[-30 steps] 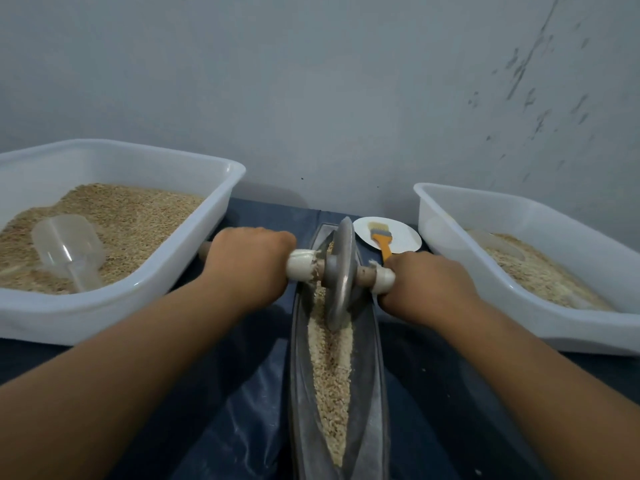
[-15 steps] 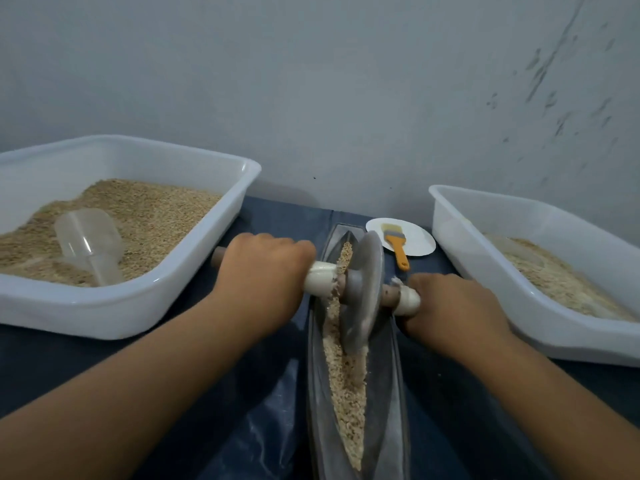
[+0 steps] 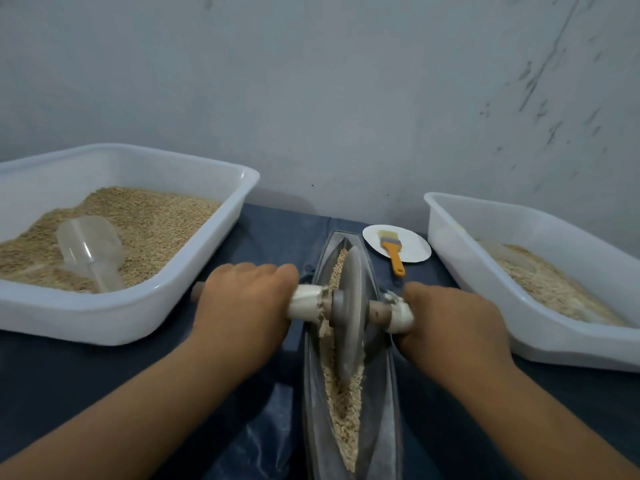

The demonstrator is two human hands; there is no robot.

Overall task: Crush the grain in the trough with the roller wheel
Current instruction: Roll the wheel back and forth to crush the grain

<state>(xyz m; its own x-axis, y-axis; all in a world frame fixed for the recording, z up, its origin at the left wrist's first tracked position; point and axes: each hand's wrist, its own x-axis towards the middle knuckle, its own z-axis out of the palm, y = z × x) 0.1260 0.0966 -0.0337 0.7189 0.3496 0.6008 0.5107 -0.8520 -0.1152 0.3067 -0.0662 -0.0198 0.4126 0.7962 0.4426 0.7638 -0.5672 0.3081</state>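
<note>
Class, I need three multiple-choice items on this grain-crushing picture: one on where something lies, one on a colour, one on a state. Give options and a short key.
1. Where does the brush lie?
A. on the white plate
B. in the left tub
C. in the trough

2. What colour is the brush handle?
A. blue
B. orange
C. green

3. What are the hands doing?
A. resting flat on the table
B. lifting the scoop
C. gripping the roller's handles

Key: 1 A, it lies across the plate beyond the trough. 2 B, plainly orange. 3 C, the left hand and right hand wrap the handles beside the wheel.
</note>
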